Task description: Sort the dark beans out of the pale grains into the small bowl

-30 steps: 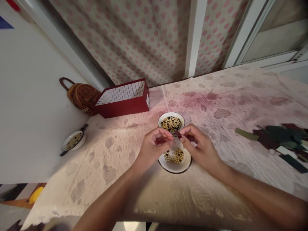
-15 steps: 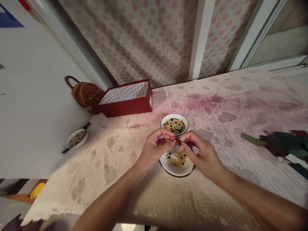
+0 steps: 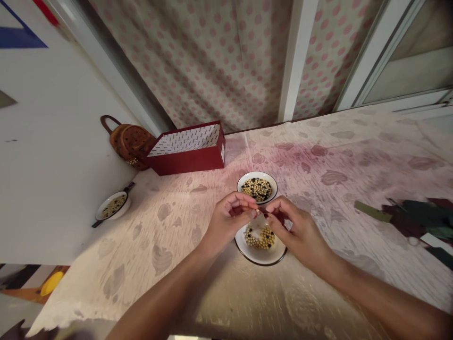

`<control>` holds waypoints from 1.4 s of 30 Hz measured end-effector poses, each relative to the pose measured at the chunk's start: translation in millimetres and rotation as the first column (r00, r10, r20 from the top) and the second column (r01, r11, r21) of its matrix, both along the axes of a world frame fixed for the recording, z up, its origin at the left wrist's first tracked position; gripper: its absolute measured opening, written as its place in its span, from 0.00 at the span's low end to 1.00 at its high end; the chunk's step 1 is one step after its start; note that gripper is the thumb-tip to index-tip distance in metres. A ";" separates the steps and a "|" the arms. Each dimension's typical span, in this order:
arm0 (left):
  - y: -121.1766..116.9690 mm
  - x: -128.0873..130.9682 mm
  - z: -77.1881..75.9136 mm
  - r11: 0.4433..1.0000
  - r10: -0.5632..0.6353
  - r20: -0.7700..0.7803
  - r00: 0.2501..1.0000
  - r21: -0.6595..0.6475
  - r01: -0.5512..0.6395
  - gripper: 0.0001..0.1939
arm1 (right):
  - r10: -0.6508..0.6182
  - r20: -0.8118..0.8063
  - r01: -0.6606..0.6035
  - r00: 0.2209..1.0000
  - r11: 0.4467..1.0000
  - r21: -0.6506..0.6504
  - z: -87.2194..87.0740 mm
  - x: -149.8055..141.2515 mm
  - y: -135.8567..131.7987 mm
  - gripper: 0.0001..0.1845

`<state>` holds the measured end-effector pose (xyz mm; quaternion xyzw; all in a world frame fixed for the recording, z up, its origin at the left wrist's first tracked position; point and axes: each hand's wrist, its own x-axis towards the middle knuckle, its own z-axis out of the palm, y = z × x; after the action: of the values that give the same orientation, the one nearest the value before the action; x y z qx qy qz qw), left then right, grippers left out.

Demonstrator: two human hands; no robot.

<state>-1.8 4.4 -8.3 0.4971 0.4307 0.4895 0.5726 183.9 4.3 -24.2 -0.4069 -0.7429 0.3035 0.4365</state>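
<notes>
My left hand (image 3: 224,224) has its thumb and forefinger pinched on a small pale bead (image 3: 257,212). Close beside it, the fingertips of my right hand (image 3: 300,229) are pinched together around something thin and dark, too small to make out. Both hands meet just above a white dark-rimmed dish (image 3: 260,259). In that dish lies a curved cluster of gold and black beads (image 3: 260,242), flower-like in pattern. Directly behind the fingers stands a white bowl (image 3: 256,174) of loose gold and black beads (image 3: 256,189).
A red open box (image 3: 189,158) stands at the back left, with a brown leather bag (image 3: 130,141) behind it. Left of the hands is a dark-handled pan (image 3: 118,212) with more beads. Dark green and brown flat pieces (image 3: 417,217) lie at the right on the patterned tablecloth (image 3: 332,177).
The view has shifted slightly, so everything sits a little lower. Both hands stay pinched together over the dish, with only small finger movements.
</notes>
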 end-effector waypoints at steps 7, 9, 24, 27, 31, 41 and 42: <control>-0.8 5.7 -0.5 1.000 -0.008 -0.044 0.999 -0.003 0.008 0.10 | -0.012 0.016 0.012 1.000 1.000 0.008 -0.2 -0.6 0.4 0.04; -1.8 5.8 -0.2 1.000 0.011 -0.078 0.997 0.016 -0.010 0.09 | -0.023 -0.005 0.023 1.000 1.000 0.007 -0.4 -0.6 0.7 0.03; -6.1 10.0 9.1 0.816 0.078 -0.965 0.249 0.206 0.541 0.05 | -0.123 -0.121 0.117 0.985 0.992 -0.057 1.1 1.3 7.6 0.02; -6.3 12.4 8.9 0.818 0.073 -0.974 0.213 0.181 0.546 0.07 | -0.116 -0.126 0.110 0.985 0.993 -0.053 1.2 0.9 7.3 0.02; -4.9 12.8 6.5 0.809 0.090 -0.984 0.154 0.163 0.564 0.07 | -0.116 -0.115 0.112 0.987 0.993 -0.046 -0.2 0.8 7.4 0.02; -6.1 8.4 6.4 0.877 0.163 -0.912 0.376 0.308 0.368 0.09 | -0.093 -0.113 0.088 0.989 0.995 -0.049 -2.3 2.2 7.1 0.03; -5.9 7.4 7.7 0.891 0.148 -0.862 0.485 0.329 0.313 0.09 | -0.091 -0.113 0.086 0.989 0.995 -0.048 -2.8 2.2 7.2 0.03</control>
<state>5.6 -1.5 -0.6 0.8123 0.5104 0.2258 0.1692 186.1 11.4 -27.0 -0.4307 -0.6909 0.3227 0.4827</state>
